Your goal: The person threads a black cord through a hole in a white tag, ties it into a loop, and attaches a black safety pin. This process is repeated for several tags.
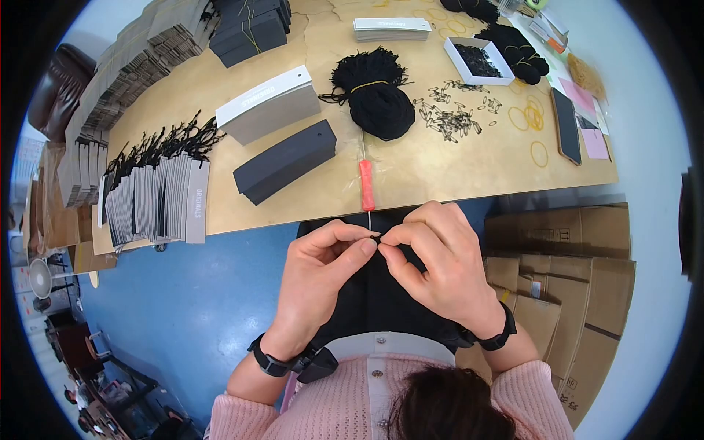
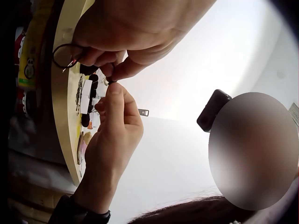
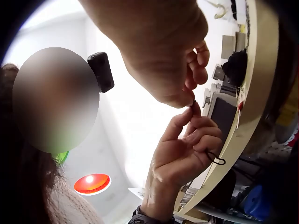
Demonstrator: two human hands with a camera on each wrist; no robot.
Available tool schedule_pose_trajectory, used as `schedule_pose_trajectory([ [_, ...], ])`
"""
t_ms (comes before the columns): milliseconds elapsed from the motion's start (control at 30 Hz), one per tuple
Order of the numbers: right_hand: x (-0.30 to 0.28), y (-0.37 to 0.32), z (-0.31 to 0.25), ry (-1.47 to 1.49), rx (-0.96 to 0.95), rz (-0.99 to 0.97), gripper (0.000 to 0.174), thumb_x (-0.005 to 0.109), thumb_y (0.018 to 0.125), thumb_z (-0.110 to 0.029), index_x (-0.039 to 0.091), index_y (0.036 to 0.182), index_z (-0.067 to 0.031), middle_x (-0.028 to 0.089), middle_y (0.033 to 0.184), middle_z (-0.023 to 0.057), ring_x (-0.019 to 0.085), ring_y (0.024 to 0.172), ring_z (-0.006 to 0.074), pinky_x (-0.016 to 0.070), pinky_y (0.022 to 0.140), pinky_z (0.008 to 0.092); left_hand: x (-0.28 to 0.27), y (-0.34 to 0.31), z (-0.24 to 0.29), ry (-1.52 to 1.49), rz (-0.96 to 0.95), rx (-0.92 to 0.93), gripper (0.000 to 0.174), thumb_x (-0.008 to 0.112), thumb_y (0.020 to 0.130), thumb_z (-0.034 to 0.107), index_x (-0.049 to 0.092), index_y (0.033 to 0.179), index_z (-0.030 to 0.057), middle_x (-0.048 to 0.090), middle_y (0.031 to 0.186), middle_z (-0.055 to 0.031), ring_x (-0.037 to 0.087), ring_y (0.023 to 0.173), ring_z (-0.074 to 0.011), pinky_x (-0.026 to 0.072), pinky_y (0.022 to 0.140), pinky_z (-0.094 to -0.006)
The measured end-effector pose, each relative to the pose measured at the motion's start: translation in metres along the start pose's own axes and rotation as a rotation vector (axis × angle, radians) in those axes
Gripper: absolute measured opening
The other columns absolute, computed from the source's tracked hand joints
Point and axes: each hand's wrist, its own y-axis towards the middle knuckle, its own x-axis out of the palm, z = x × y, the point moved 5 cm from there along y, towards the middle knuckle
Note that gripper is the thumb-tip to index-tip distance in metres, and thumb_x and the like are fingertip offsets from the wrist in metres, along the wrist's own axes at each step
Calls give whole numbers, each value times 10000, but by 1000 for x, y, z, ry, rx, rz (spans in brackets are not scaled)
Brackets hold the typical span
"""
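Near the table's front edge, my left hand (image 1: 315, 268) and right hand (image 1: 440, 264) meet fingertip to fingertip. Both pinch a thin black cord (image 1: 377, 239) between thumb and index finger; its pinched part is mostly hidden by the fingertips. A loop of that cord (image 3: 217, 158) hangs out from the left hand's curled fingers in the right wrist view. Just beyond the fingers, a red-handled tool (image 1: 367, 187) with a thin metal shaft lies on the table, its shaft projecting over the edge towards me.
On the table (image 1: 293, 209) stand a dark card stack (image 1: 286, 161), a pale card stack (image 1: 271, 106) and corded grey tags (image 1: 158, 202). Further back lie a black cord bundle (image 1: 381, 110), small metal pins (image 1: 455, 121), a white box (image 1: 458, 62), rubber bands (image 1: 539, 154) and a phone (image 1: 566, 126).
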Motion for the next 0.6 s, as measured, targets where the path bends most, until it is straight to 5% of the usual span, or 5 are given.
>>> schedule_pose_trajectory([
  [133, 3, 0, 4, 66, 75, 4, 210, 772, 728, 15, 637, 871, -58, 580, 854, 69, 570, 724, 215, 454, 667, 313, 1, -2, -2, -1, 8, 30, 133, 713, 906, -14, 737, 1036, -2, 633, 916, 3, 592, 859, -68, 481, 786, -216],
  [200, 11, -3, 15, 435, 385, -45, 169, 715, 761, 51, 607, 850, -44, 564, 845, 56, 549, 710, 156, 450, 664, 284, 1, -2, -3, 1, -17, 37, 148, 712, 905, -18, 742, 1049, 4, 596, 907, 9, 581, 865, -69, 475, 791, -217],
  [300, 16, -6, 24, 570, 436, -103, 152, 668, 790, 64, 570, 853, -34, 533, 834, 20, 515, 728, 96, 432, 686, 242, 3, -3, -3, 0, -27, -6, 155, 709, 909, -16, 743, 1057, 12, 578, 906, 18, 570, 875, -65, 470, 795, -216],
  [600, 28, -15, 33, 1095, 810, -251, 78, 641, 845, -32, 565, 863, -37, 521, 778, -35, 475, 723, 26, 401, 661, 213, 4, -4, -4, 88, -63, -27, 193, 711, 914, 10, 740, 1105, 18, 514, 873, 35, 488, 807, -53, 420, 732, -212],
])
